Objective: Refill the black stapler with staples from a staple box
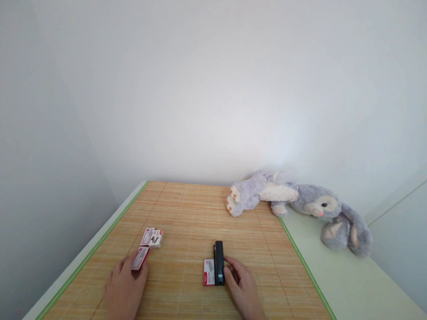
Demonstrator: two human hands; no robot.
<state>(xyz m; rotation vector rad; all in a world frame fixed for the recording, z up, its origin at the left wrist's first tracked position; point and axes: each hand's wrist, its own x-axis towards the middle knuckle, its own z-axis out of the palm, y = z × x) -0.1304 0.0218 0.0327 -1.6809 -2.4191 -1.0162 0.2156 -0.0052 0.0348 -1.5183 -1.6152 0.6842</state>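
Note:
My left hand (124,290) rests on the bamboo mat (191,217) with its fingers closed on a small red and white staple box (140,258). Just beyond it lie two more small red and white boxes (152,237), side by side. My right hand (243,286) lies on the mat with its fingertips touching the side of a black stapler (219,262). The stapler lies along the right edge of another red and white box (209,272).
A grey and cream plush rabbit (301,205) lies on its side at the table's far right, partly on the mat. A pale green table surface (340,281) stretches right of the mat. White walls close in behind and to the left.

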